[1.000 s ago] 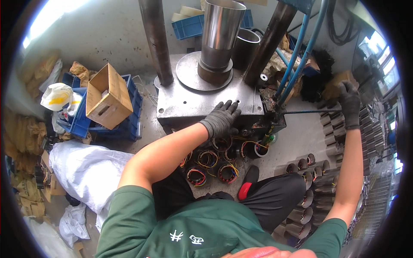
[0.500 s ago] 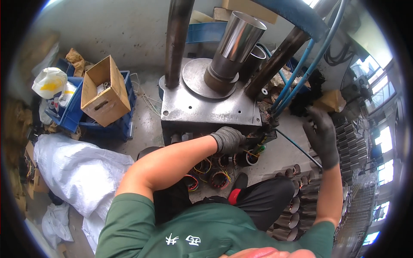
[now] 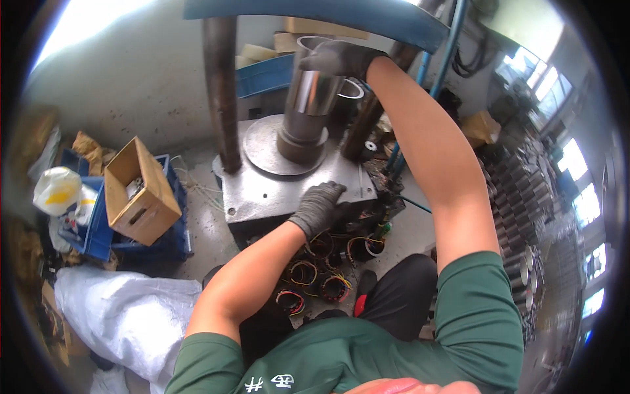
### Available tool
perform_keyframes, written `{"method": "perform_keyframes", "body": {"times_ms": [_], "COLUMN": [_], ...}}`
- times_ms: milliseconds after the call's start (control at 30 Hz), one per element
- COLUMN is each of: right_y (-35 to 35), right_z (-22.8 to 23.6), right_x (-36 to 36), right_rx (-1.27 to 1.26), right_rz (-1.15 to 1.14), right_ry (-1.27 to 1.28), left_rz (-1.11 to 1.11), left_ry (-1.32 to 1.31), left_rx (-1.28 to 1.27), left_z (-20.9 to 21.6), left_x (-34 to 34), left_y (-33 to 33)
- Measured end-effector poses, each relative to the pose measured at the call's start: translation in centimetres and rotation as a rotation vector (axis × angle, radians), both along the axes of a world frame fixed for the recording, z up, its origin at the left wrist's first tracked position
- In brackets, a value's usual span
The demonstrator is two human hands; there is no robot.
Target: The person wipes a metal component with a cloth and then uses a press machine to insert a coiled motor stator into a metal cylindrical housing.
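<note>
My right hand point(image 3: 341, 58), in a dark grey glove, is closed around the upper part of a shiny metal tube point(image 3: 314, 98). The tube stands upright on a darker stepped cylinder point(image 3: 302, 143), above the round plate point(image 3: 262, 148) of a press. My left hand point(image 3: 319, 207), gloved too, lies at the front edge of the steel press table point(image 3: 289, 190), fingers stretched partly over it. Below the left hand, several stator rings with coloured wires point(image 3: 335, 287) sit on the floor. Part of the tube's rim is hidden by my right hand.
Steel columns point(image 3: 221, 98) flank the plate, under a blue crossbeam point(image 3: 315, 14). Blue hoses point(image 3: 453, 39) hang at the right. A cardboard box point(image 3: 147, 210) rests on blue crates at the left, near a white sack point(image 3: 125, 322). Rows of metal tubes point(image 3: 518, 210) lie at the right.
My right hand has moved from the right side onto the top of the metal tube. My left hand has shifted from below the table edge up onto it. The view has shifted.
</note>
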State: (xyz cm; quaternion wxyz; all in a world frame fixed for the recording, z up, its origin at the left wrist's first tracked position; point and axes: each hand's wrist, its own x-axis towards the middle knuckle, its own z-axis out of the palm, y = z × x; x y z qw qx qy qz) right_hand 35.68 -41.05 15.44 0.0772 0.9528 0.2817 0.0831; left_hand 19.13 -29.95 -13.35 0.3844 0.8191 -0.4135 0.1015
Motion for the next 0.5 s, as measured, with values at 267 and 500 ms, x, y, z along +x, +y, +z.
{"method": "perform_keyframes", "body": {"times_ms": [267, 500], "right_y": [-0.8, -2.2], "right_z": [-0.4, -14.4], "right_x": [-12.2, -24.7], "right_rx": [0.564, 1.109], "right_rz": [-0.358, -0.203], "right_ry": [0.814, 0.246], "left_rz": [0.111, 0.043], "left_ry": [0.357, 0.442], "left_rx": [-0.534, -0.654], "left_z": [-1.9, -1.1], "left_x": [2.9, 2.9], "left_y": [0.1, 0.0]}}
